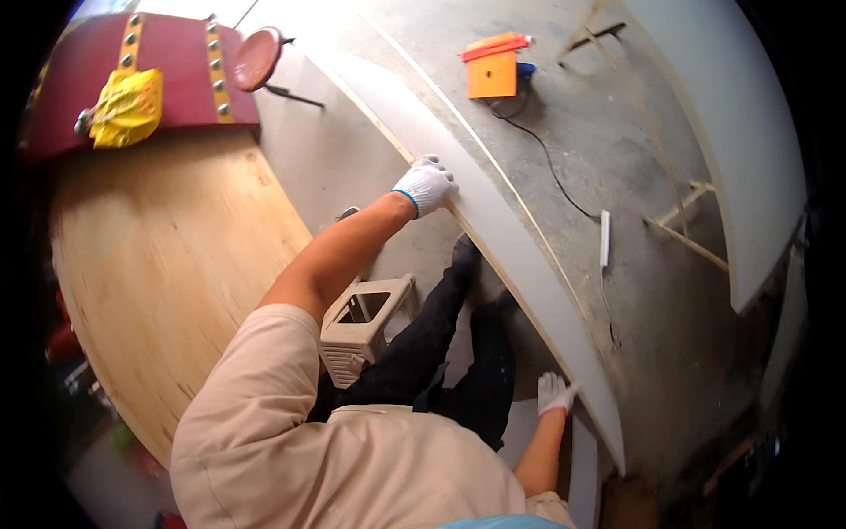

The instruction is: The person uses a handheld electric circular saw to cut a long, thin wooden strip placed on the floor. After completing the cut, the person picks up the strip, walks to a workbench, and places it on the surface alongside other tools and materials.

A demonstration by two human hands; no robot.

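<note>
A long white panel with a pale raw edge runs from the top middle down to the lower right. My left hand, in a white glove with a blue cuff, is closed over its near edge about midway. Farther down, my right hand, in a white glove with a pink cuff, holds the same edge by the lower end; its thumb lies against the panel and some fingers are hard to make out. Between my arms are my black-trousered legs and a beige plastic step stool.
A plywood sheet lies left, below a dark red studded panel with a yellow bag. A round red stool, an orange box, a corded white power strip and another white panel on wooden supports stand around.
</note>
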